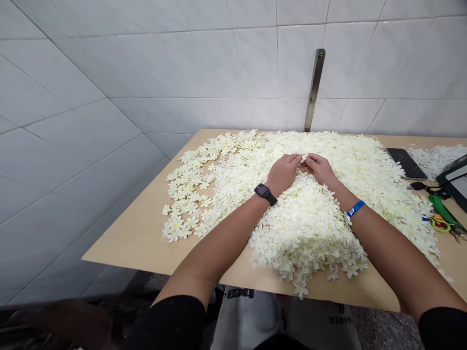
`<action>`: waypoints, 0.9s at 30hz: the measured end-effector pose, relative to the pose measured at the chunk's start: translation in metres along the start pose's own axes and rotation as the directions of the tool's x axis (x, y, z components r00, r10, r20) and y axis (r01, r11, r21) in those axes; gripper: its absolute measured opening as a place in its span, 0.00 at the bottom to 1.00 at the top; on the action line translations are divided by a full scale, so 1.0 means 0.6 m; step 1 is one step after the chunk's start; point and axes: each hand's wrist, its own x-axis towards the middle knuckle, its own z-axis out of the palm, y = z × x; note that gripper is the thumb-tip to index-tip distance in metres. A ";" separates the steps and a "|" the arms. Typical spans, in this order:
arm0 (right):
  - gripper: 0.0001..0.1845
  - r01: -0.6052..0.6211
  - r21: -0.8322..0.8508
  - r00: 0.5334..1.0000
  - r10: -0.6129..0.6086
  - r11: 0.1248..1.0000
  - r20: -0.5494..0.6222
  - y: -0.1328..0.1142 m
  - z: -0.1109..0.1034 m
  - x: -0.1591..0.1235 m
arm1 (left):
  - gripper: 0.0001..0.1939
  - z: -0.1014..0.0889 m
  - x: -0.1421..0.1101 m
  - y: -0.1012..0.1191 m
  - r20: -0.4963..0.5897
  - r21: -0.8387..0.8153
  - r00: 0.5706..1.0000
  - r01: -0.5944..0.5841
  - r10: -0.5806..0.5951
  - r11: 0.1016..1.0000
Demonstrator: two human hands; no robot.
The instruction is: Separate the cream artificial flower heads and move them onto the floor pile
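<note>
My left hand (pixel 283 172), with a black watch on its wrist, and my right hand (pixel 321 169), with a blue band, meet over the far part of the table. Between their fingertips they pinch a small cream-white piece (pixel 304 158) that looks like a folded flower. Its details are too small to make out. Around and below both hands spreads a thick layer of loose white flowers (pixel 365 167) with pale yellow centres. A taller mound of the same flowers (pixel 302 223) rises between my forearms, reaching the table's front edge.
The wooden tabletop (pixel 134 233) stands against a tiled wall (pixel 233 63) with a metal strip (pixel 314 92). On the right lie a dark phone (pixel 406 163), white bits (pixel 434 160), a dark box (pixel 456 180), and a green-handled tool (pixel 443 211). Scattered flowers (pixel 182 214) lie at left.
</note>
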 end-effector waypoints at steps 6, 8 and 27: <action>0.31 -0.052 0.000 0.998 0.052 0.999 0.046 0.002 -0.007 -0.001 | 0.12 0.006 0.001 -0.016 -0.119 -0.288 0.984 0.092 -0.131 0.953; 0.29 -0.040 0.001 0.999 0.040 0.999 0.018 0.006 -0.006 -0.001 | 0.10 0.007 0.002 -0.017 -0.104 -0.327 0.984 0.106 -0.147 0.939; 0.33 -0.007 -0.056 1.000 0.008 0.998 0.011 0.003 0.001 -0.011 | 0.05 0.003 0.000 -0.016 -0.079 -0.601 0.908 0.287 -0.413 0.746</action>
